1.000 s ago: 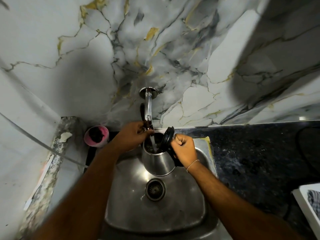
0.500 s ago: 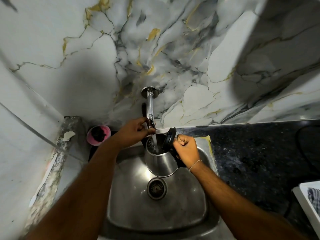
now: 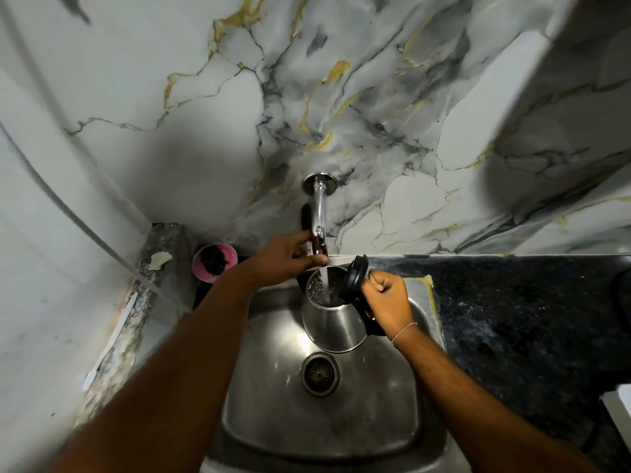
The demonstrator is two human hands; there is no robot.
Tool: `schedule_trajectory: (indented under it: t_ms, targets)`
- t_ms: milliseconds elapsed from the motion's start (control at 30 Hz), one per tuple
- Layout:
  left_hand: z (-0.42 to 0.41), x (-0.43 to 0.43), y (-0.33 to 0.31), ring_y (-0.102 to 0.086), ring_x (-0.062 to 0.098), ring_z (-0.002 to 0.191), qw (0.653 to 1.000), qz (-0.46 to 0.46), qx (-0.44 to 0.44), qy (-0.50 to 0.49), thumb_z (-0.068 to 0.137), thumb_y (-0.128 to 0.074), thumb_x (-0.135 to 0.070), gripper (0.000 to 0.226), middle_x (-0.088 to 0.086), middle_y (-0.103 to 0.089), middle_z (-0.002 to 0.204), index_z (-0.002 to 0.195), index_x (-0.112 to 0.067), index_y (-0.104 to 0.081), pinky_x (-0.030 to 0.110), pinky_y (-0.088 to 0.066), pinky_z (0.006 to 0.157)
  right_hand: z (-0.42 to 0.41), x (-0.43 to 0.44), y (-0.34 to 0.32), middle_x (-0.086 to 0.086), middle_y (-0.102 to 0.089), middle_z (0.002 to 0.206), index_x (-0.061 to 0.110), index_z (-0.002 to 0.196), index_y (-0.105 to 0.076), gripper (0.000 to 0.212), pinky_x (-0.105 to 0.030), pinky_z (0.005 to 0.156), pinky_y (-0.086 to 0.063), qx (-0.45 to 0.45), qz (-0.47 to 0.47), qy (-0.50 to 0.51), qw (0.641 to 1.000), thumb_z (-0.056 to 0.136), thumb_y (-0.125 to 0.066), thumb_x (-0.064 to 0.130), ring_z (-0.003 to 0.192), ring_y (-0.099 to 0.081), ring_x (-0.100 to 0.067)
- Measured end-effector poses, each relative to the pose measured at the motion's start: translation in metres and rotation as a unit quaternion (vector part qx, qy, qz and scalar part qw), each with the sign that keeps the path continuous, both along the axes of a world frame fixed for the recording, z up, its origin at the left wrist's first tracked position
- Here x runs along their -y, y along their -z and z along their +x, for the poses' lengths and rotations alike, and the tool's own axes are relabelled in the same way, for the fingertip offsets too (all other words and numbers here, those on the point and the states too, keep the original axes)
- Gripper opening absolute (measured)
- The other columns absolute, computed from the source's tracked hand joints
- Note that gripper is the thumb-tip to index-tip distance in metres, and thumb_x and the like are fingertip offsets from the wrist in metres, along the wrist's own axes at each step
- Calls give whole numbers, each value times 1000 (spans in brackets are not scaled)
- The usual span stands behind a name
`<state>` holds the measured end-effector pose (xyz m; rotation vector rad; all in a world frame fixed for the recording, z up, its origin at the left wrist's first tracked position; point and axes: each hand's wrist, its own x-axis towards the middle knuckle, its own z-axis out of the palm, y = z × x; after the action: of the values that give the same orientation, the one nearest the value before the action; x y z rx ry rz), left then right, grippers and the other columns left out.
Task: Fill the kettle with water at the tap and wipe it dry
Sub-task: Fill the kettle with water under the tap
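A steel kettle hangs over the sink, its black lid flipped open to the right. My right hand is closed around the kettle's black handle. A chrome tap sticks out of the marble wall, and a white stream of water falls from it into the kettle's mouth. My left hand grips the tap's end, fingers wrapped around its knob just above the kettle.
A pink cup with something dark inside stands left of the sink, by the corner. Dark speckled counter runs to the right, with a white object at its right edge. The drain lies below the kettle.
The water stream into the kettle has grown thicker. My left hand has shifted slightly on the tap; the kettle stays under it in my right hand.
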<state>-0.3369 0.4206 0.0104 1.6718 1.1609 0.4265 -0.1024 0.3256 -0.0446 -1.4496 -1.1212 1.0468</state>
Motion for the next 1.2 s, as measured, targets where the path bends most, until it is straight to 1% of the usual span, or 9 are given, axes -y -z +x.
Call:
schedule_trajectory:
  t_ms: [100, 267, 433, 500, 633, 733, 867, 1067, 1200]
  targets:
    - [0, 0, 0, -80, 37, 102, 1000, -22, 13, -6, 88, -85, -52, 36, 22, -79, 116, 119, -40, -70, 50, -63, 98, -2, 0, -2, -11, -30, 58, -8, 60, -28, 66, -37, 54, -28, -13, -3, 1, 1000, 77, -69, 41, 58, -27, -21]
    - [-2, -8, -1, -71, 59, 120, 998, -51, 15, 32, 84, -85, -57, 44, 38, -71, 123, 120, -37, -70, 73, -57, 107, -1, 0, -4, -9, -27, 57, 3, 58, -27, 60, -35, 56, -26, -6, -4, -3, 1000, 76, -70, 40, 59, -25, -21]
    - [-2, -17, -9, -63, 26, 91, 996, -58, -1, 67, 81, -82, -60, 53, 44, -68, 107, 124, -31, -67, 46, -50, 87, 0, -2, -2, -7, -27, 55, 17, 56, -32, 50, -29, 52, -27, 2, -8, -1, 1000, 76, -71, 40, 56, -25, -18]
    - [-1, -18, -13, -56, 24, 80, 996, -62, -5, 68, 83, -83, -57, 50, 31, -64, 85, 122, -32, -67, 43, -46, 80, 1, -4, -2, -8, -28, 55, 21, 56, -31, 49, -31, 53, -29, 9, -12, -1, 1000, 77, -71, 40, 56, -27, -19]
    - [2, -17, -13, -61, 23, 78, 995, -62, 2, 73, 99, -83, -23, 36, 21, -68, 86, 128, -17, -63, 35, -51, 78, 1, -7, -5, -9, -29, 54, 23, 54, -29, 52, -27, 51, -30, 16, -12, -2, 1000, 78, -71, 42, 55, -27, -19]
    - [3, -16, -10, -62, -3, 57, 997, -57, 3, 58, 100, -80, -12, 38, -12, -70, 66, 132, -7, -60, 15, -50, 62, 0, -10, -9, 1, -29, 51, 27, 53, -31, 48, -23, 47, -29, 18, -6, -2, 1000, 77, -71, 41, 51, -26, -14]
    - [3, -15, -12, -60, -6, 50, 997, -40, -9, 66, 101, -78, -10, 36, -15, -68, 56, 131, -7, -58, 9, -47, 55, 1, -11, -11, 1, -30, 51, 22, 55, -35, 47, -22, 47, -31, 22, -1, -5, 1000, 77, -71, 43, 51, -26, -14]
    - [14, -3, -7, -78, 25, 90, 997, 29, -64, -25, 80, -92, -54, 42, 12, -82, 100, 105, -31, -67, 53, -64, 96, 1, -8, -13, -6, -29, 53, 4, 56, -30, 59, -20, 48, -31, 0, 8, -18, 1000, 78, -70, 41, 52, -25, -13]
    - [29, 10, 6, -71, 17, 69, 967, 149, -168, -117, 74, -75, -83, 52, -2, -70, 73, 81, -34, -57, 38, -59, 67, 3, -7, -14, -8, -28, 57, -2, 57, -28, 59, -22, 49, -31, 6, 11, -22, 1000, 85, -74, 23, 54, -26, -14]
